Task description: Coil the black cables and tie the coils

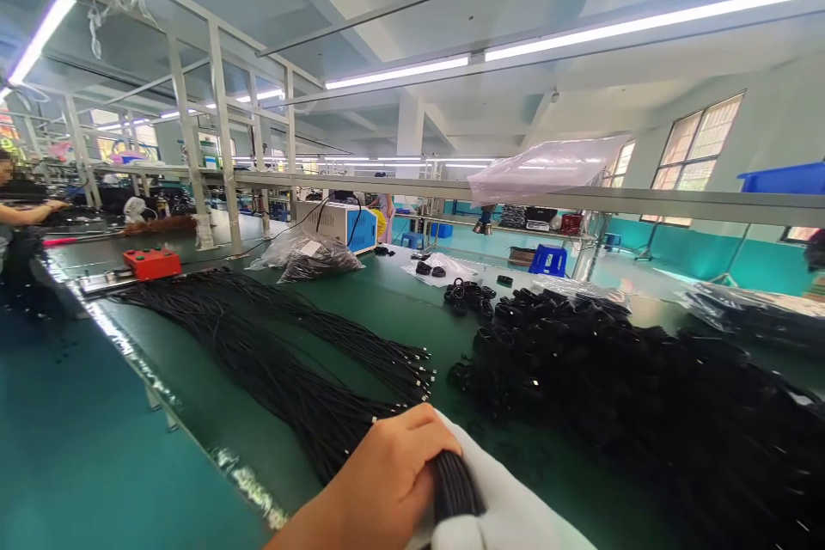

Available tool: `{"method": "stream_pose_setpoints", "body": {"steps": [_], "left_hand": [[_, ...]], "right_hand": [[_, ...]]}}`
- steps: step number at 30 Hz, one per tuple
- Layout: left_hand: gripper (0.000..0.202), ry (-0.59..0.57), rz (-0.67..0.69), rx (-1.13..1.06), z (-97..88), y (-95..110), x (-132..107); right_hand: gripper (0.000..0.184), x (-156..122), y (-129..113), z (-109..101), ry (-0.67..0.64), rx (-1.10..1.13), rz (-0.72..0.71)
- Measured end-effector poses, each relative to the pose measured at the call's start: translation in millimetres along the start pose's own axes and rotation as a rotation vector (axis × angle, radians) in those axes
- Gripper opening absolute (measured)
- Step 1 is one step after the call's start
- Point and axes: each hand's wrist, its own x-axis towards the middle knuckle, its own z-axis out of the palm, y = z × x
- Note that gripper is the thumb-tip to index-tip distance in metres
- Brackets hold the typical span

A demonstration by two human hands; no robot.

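Note:
My left hand (393, 468) is at the bottom centre, bare, with its fingers closed round a bundle of black cables (453, 485). From the lower right comes my right hand (509, 494), apparently in a white glove. It is pressed against the same bundle, with what looks like a thumb across its lower part. Most of its fingers are hidden. Just beyond lie long, straight black cables (258, 352) in two strands along the green table, their small metal connectors towards me. Right of my hands is a large heap of coiled black cables (612, 387).
The table (168, 361) carries a red control box (152, 264), a plastic bag of dark items (319, 258) and a blue and white machine (345, 225). A shelf rail (412, 185) crosses above, bearing a plastic bag (547, 168). Another person (26, 215) works at far left.

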Motion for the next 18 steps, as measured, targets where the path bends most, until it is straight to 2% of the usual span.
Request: {"method": "stream_pose_setpoints", "body": {"steps": [3, 5, 7, 11, 13, 16, 18], "left_hand": [[0.023, -0.017, -0.094, -0.045, 0.3, 5.6, 2.5], [0.025, -0.012, -0.138, -0.061, 2.0, 6.8, 3.3], [0.026, 0.008, -0.222, -0.084, 4.0, 6.3, 4.2], [0.015, 0.051, -0.385, -0.094, 8.8, 4.5, 7.1], [0.01, 0.069, -0.405, -0.027, 12.8, 4.4, 8.6], [0.016, 0.114, -0.412, 0.107, 20.2, 4.9, 8.7], [0.018, 0.136, -0.424, 0.122, 24.3, 4.4, 7.6]], "right_hand": [[0.032, 10.4, 9.8, 6.2, 0.011, 0.044, -0.016], [0.041, 12.4, 14.8, 8.6, 0.029, 0.115, -0.014], [0.046, 10.9, 18.6, 9.1, 0.01, 0.278, 0.014], [0.039, 4.5, 23.8, 7.2, -0.072, 0.556, 0.092], [0.038, 2.5, 26.2, 7.3, -0.043, 0.577, 0.11], [0.039, 0.9, 29.7, 9.9, 0.02, 0.529, 0.128], [0.039, 0.0, 31.2, 11.8, 0.068, 0.489, 0.157]]}}
